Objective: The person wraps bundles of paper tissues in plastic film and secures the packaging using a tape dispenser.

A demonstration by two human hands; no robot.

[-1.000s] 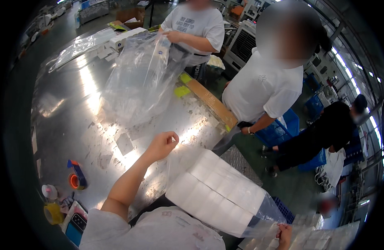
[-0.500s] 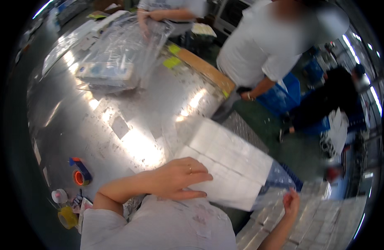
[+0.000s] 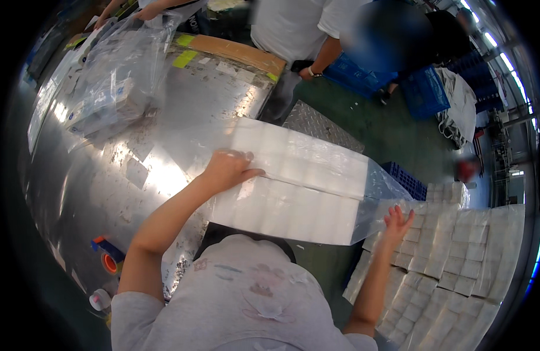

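At the bottom of the frame the person's torso fills the middle. At lower right the right hand [image 3: 397, 221] is spread wide, fingers splayed, holding nothing, at the open end of the bag [image 3: 293, 181], just above the stack [image 3: 457, 257] of white wrapped packs; whether the fingertips touch the film I cannot tell. At lower left a tape roll [image 3: 109, 263] lies near the edge of the table [image 3: 94, 193].

In the centre the left hand [image 3: 226, 169] lies flat on top of the clear bag, fingers extended, pressing rather than gripping. The bag holds rows of white packs and lies across the table's right edge, its open right end overhanging toward the stack.

A flat palm gives little hold on slick film, so the overhanging end could likely sag and let packs slide out of the mouth, or the whole bag could slip off the shiny metal.

At upper left a second bag [image 3: 115, 82] of packs is handled by a co-worker's hands [image 3: 147, 10]. Blue crates [image 3: 425, 96] stand on the floor at upper right.
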